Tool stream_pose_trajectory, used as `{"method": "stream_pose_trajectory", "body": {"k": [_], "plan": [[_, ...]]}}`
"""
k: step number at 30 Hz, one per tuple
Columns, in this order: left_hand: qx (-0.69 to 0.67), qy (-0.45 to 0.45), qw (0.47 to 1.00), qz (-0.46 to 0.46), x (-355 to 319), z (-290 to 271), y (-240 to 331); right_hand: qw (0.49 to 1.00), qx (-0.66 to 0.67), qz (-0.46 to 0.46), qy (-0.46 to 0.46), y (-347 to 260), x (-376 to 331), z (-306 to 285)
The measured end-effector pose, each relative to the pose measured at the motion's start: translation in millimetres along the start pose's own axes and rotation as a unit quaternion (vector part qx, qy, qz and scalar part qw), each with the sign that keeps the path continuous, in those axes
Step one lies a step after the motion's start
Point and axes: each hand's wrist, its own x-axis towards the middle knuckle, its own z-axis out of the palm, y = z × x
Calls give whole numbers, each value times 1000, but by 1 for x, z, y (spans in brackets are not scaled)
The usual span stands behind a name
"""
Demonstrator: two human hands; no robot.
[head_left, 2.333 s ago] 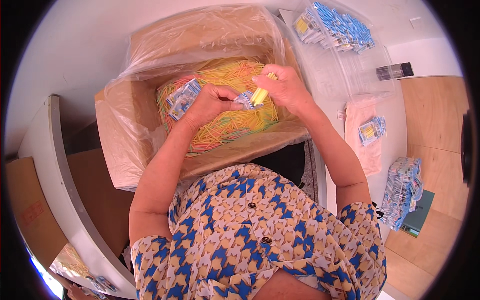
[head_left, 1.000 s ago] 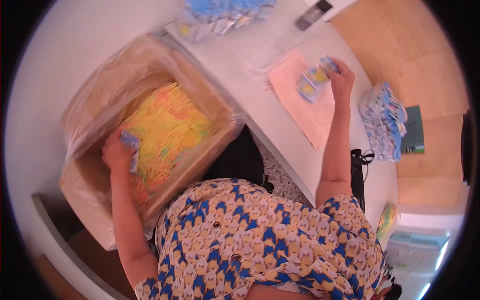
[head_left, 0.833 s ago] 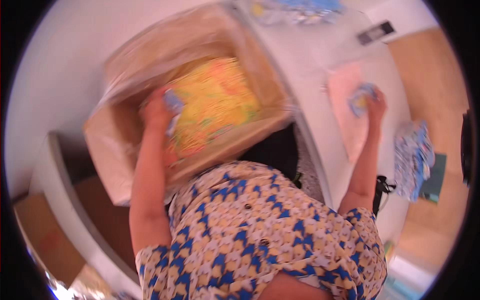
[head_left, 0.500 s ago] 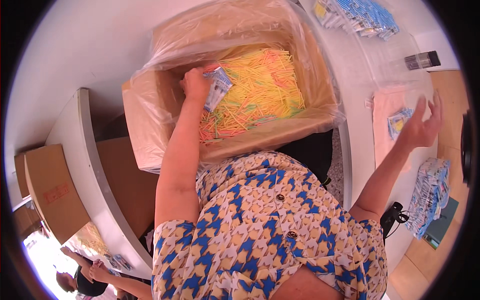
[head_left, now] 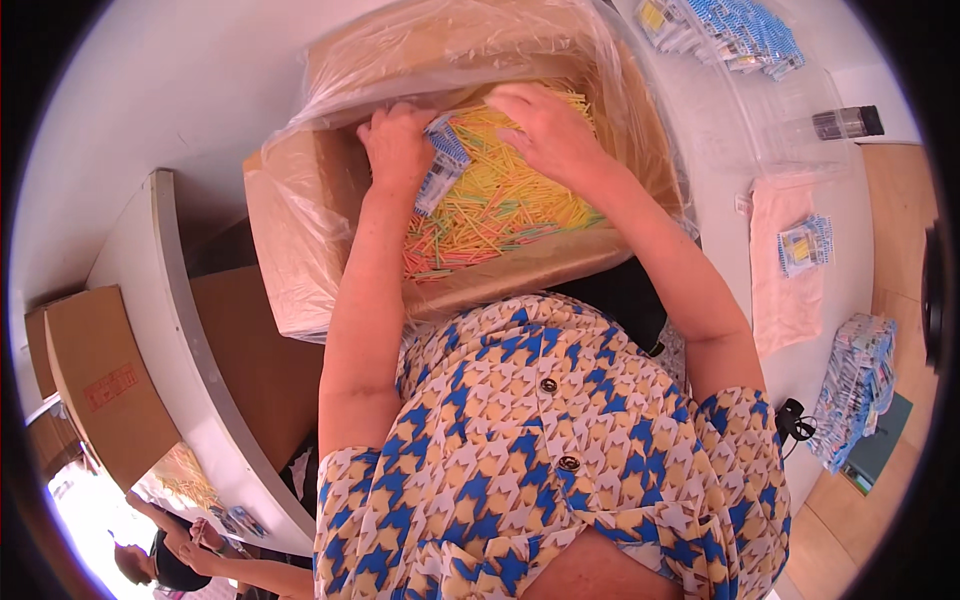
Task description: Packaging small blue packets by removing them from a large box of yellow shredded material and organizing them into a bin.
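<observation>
Our right hand (head_left: 515,112) is back over the box (head_left: 280,215), away from the right side of the worktop (head_left: 728,275), where it was half a second ago. We leave a packet (head_left: 805,246) lying on the cloth (head_left: 785,312), near the worktop's right edge, so that hand is free and both hands are at the box. Its thumb and fingers stand apart, toward the box's far wall, above the sticks (head_left: 500,190); we cannot tell whether they touch any. Our left hand (head_left: 396,150) is inside the box's left wall, fingers bent, thumb side against the packets (head_left: 440,165) there; whether it pinches them or only rests on them, we cannot tell.
</observation>
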Motion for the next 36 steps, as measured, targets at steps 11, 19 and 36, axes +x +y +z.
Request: {"method": "stream_pose_trajectory", "body": {"k": [11, 19, 36], "plan": [[-663, -156, 725, -98, 4, -14, 29, 910, 282, 280, -117, 11, 12, -12], [-511, -85, 848, -110, 11, -9, 43, 951, -23, 116, -284, 79, -41, -5], [-714, -64, 651, -249, 16, -31, 51, 897, -312, 14, -313, 81, -55, 30]]}}
